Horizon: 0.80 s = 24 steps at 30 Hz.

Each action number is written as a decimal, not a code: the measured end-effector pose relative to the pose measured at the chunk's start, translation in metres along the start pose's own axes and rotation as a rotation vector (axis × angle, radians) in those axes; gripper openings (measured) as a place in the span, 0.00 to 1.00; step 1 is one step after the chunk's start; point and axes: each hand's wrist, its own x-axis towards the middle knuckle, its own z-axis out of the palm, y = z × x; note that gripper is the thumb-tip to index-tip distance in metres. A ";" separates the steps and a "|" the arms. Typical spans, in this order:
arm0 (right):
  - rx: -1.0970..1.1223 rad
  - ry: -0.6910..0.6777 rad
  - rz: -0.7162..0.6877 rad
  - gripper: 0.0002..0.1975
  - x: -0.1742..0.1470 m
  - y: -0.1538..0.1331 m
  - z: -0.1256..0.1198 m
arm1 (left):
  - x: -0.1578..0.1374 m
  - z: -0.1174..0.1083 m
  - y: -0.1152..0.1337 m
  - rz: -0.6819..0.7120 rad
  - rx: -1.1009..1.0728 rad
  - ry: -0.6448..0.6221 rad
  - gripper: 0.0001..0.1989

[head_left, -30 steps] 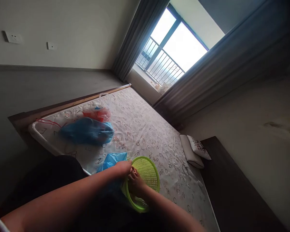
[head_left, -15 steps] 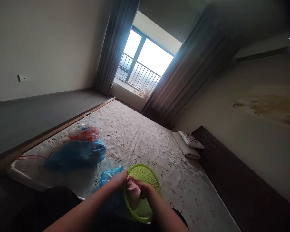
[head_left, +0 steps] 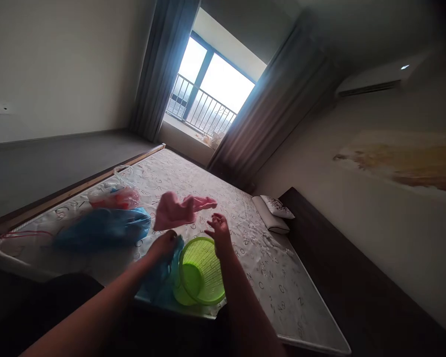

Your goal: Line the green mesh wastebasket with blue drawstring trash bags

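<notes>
A pink cloth [head_left: 178, 209] is spread out just beyond my hands, over the mattress; whether it touches the mattress I cannot tell. My right hand [head_left: 220, 229] has its fingers apart, holding nothing, near the cloth's right end and above the basket's rim. My left hand [head_left: 163, 245] is closed on the edge of a blue plastic bag [head_left: 154, 280], its fingertips partly hidden. Between my forearms a green plastic basket [head_left: 202, 272] stands tilted, its inside showing a bare bottom. The blue bag lies against the basket's left side.
A larger blue plastic bag [head_left: 104, 228] and a clear bag with red contents [head_left: 117, 197] lie on the left of the mattress [head_left: 245, 277]. Pillows [head_left: 273, 210] rest by the dark headboard [head_left: 319, 243]. A window with curtains is at the far end.
The pink cloth has left my hands and the basket and is now farther out over the mattress. My right hand has opened and moved forward; my left hand has shifted left onto the blue bag.
</notes>
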 end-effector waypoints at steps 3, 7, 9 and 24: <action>-0.044 -0.064 0.008 0.21 -0.038 0.026 0.011 | -0.010 -0.032 0.020 0.160 -0.224 0.114 0.24; 0.093 -0.159 0.118 0.29 -0.079 0.041 0.022 | -0.041 -0.055 0.052 0.248 -0.375 0.112 0.28; 0.194 -0.229 0.167 0.32 -0.089 0.038 0.024 | -0.059 -0.059 0.068 0.239 -0.389 0.028 0.29; -0.017 0.136 0.048 0.16 -0.072 0.004 -0.085 | -0.113 -0.115 0.087 0.128 0.229 0.445 0.19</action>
